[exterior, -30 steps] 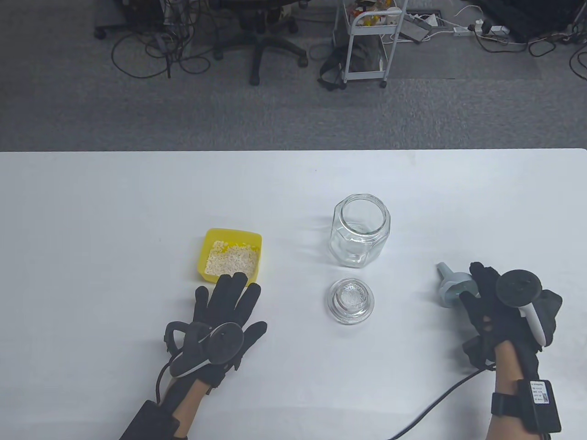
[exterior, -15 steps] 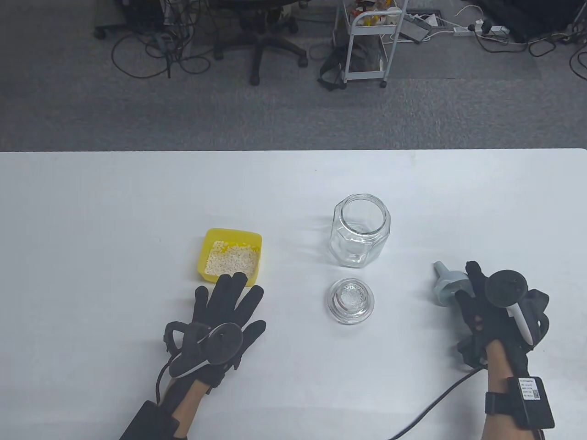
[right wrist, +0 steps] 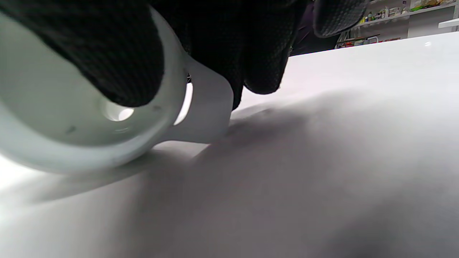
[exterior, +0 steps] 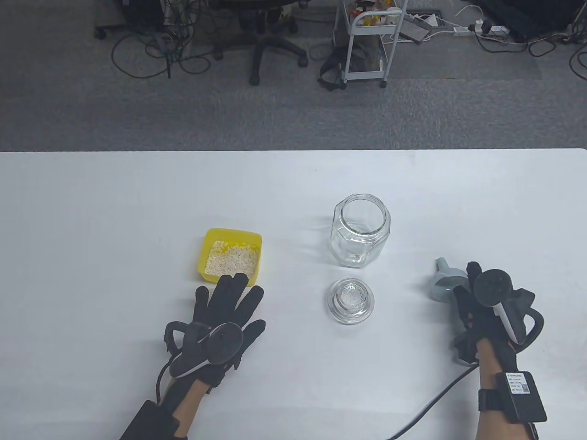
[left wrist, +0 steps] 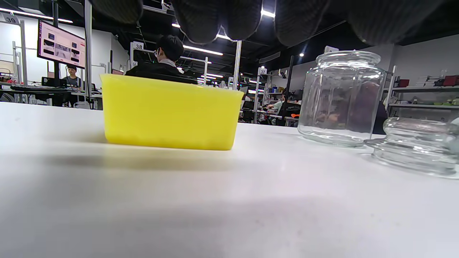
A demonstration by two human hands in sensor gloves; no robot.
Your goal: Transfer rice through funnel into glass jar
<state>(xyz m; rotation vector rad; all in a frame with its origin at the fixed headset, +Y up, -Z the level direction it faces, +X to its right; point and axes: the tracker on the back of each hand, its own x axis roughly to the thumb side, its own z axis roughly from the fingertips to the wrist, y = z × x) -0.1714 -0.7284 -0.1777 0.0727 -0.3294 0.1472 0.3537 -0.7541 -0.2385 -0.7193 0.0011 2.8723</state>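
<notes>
Right hand (exterior: 481,305) has hold of the grey-blue funnel (exterior: 444,284) over on the right side of the white table (exterior: 114,206), fingers curled round the wide end, spout pointing up-left toward the glass jar (exterior: 359,230). In the right wrist view a gloved finger (right wrist: 114,53) hooks inside the funnel bowl (right wrist: 53,122) w/ the rest wrapped behind its tab handle; funnel rim looks just off the table w/ a shadow under it, can't tell if it's touching. Left hand (exterior: 227,309) lies flat, fingers spread, palm down, holding nothing, fingertips right at the near edge of the yellow tub (exterior: 231,238) w/ the rice (exterior: 231,262) in it. Jar is upright & open mid-table, nothing in it afaict, its glass lid (exterior: 351,301) sits on the table just in front of it, btw the two hands. Left wrist view shows tub (left wrist: 168,114), jar (left wrist: 342,98) & lid (left wrist: 416,145) all apart from each other.
</notes>
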